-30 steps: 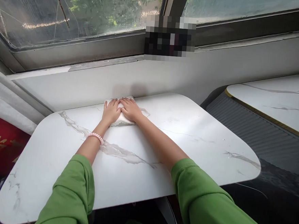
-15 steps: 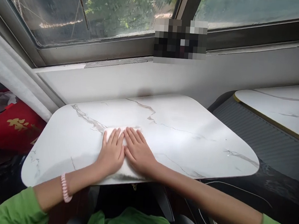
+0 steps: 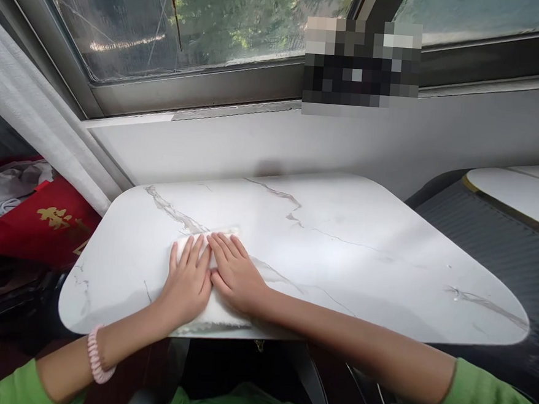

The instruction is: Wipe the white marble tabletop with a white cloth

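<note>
Two open hands, left hand [image 3: 185, 285] touching right hand [image 3: 237, 273], are pressing flat on the white cloth [image 3: 184, 245] at the near edge of the counter [image 3: 362, 251], having pulled it back from the window [image 3: 193, 30] side, wiping that strip.

Left hand [image 3: 185, 282] and right hand [image 3: 234, 272] lay flat, side by side, on what appeared a white cloth [image 3: 215, 312] near the table [image 3: 362, 258] edge.

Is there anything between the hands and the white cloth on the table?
Nothing visible. The left hand and right hand both lie flat, side by side, directly on the white cloth on the table.
</note>
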{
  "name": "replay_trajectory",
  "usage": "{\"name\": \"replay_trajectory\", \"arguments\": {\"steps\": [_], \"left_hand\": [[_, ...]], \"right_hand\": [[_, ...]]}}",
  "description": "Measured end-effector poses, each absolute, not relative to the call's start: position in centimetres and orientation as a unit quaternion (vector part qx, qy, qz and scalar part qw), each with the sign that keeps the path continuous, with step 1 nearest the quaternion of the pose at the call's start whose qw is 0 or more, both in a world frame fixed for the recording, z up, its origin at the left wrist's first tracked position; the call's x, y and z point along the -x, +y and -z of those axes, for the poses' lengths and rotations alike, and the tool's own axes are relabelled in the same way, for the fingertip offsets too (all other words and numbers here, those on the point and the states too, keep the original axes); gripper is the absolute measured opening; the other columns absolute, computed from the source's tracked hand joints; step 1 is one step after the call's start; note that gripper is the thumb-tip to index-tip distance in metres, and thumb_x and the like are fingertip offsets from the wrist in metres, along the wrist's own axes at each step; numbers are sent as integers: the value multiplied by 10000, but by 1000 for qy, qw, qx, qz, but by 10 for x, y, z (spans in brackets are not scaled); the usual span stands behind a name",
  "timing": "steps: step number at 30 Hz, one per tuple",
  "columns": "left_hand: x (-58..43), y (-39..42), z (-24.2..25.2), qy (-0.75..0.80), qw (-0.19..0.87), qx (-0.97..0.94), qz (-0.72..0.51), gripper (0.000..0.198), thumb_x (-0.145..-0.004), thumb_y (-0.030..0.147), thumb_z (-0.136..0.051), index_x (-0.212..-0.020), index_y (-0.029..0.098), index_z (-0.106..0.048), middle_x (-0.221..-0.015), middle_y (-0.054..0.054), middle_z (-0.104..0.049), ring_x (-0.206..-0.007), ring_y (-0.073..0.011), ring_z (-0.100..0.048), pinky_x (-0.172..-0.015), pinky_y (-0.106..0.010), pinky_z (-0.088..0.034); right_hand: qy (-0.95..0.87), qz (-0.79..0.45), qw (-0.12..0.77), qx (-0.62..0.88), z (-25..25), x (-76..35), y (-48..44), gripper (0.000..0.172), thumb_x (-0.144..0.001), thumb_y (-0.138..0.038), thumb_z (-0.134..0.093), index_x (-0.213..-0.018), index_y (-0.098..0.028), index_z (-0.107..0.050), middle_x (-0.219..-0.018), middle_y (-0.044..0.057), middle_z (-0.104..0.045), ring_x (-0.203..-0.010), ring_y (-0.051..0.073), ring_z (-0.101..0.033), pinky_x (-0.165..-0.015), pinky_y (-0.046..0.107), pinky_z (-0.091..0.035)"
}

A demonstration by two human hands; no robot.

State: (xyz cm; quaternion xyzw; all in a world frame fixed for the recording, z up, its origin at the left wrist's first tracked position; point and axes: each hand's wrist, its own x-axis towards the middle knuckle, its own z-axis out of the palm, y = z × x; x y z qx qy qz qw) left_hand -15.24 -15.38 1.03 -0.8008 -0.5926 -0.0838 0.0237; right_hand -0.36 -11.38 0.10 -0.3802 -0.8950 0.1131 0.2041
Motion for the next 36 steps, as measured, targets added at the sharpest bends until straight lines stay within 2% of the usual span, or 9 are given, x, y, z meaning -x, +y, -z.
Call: {"name": "replay_trajectory", "arguments": {"steps": [3,6,9,14,18,23,29,32,36], "left_hand": [[168,-121,-12,-632,-12,770,81,514,-912,208,-306,-1419,166,-377,-1516,-97,-314,-1419,-258,-217,-1147,-555,-130],[186,-75,-15,-657,-42,746,101,505,-906,221,-327,-1408,204,-386,-1536,-69,-274,-1417,-216,-231,-1157,-515,-108],[204,-24,-16,-649,-27,751,119,505,-908,236,-342,-1411,207,-381,-1543,-61,-260,-1419,-204,-219,-1162,-474,-105],[221,49,-16,-644,-7,757,108,474,-916,238,-336,-1379,225,-435,-1509,-60,-341,-1399,-211,-270,-1154,-451,-144],[224,76,-14,-647,14,754,114,466,-914,232,-329,-1361,228,-460,-1470,-60,-407,-1373,-198,-318,-1150,-436,-165],[224,79,-11,-644,20,755,121,450,-914,233,-327,-1339,240,-473,-1462,-52,-420,-1364,-192,-332,-1149,-438,-164],[220,57,-11,-647,20,755,106,453,-931,225,-297,-1360,216,-442,-1489,-61,-378,-1390,-200,-289,-1154,-448,-152],[217,25,-11,-645,23,758,96,442,-935,228,-296,-1351,220,-447,-1491,-64,-374,-1395,-199,-284,-1156,-450,-157],[214,-55,-8,-625,45,774,97,447,-941,246,-291,-1359,190,-440,-1492,-93,-366,-1401,-220,-274,-1161,-478,-142]], "right_hand": [[-894,-114,199,384,0,23,-83,594,-882,-234,-344,-1429,-1,-346,-1477,178,-375,-1387,282,-280,-1161,462,-158],[-890,-114,198,394,1,44,-40,601,-887,-231,-337,-1436,11,-320,-1480,176,-371,-1386,267,-283,-1158,428,-155],[-881,-108,201,415,1,65,9,599,-890,-225,-334,-1433,26,-312,-1485,174,-362,-1386,257,-280,-1157,408,-142],[-861,-92,215,453,3,87,73,560,-902,-213,-324,-1411,19,-350,-1471,173,-387,-1371,246,-301,-1146,400,-142],[-858,-90,229,450,5,90,99,539,-907,-216,-326,-1402,-7,-367,-1458,162,-412,-1356,241,-320,-1135,401,-151],[-861,-90,230,444,7,89,104,520,-907,-213,-331,-1389,-25,-389,-1442,156,-435,-1348,232,-329,-1131,394,-154],[-860,-88,224,451,5,87,82,539,-908,-220,-328,-1407,-21,-372,-1476,151,-389,-1381,231,-287,-1149,393,-130],[-866,-90,212,443,4,80,51,547,-911,-227,-319,-1407,-5,-369,-1480,167,-375,-1393,235,-274,-1156,411,-132],[-892,-107,210,386,3,66,-23,557,-914,-266,-332,-1411,-17,-377,-1482,170,-367,-1401,243,-264,-1169,443,-131]]}}
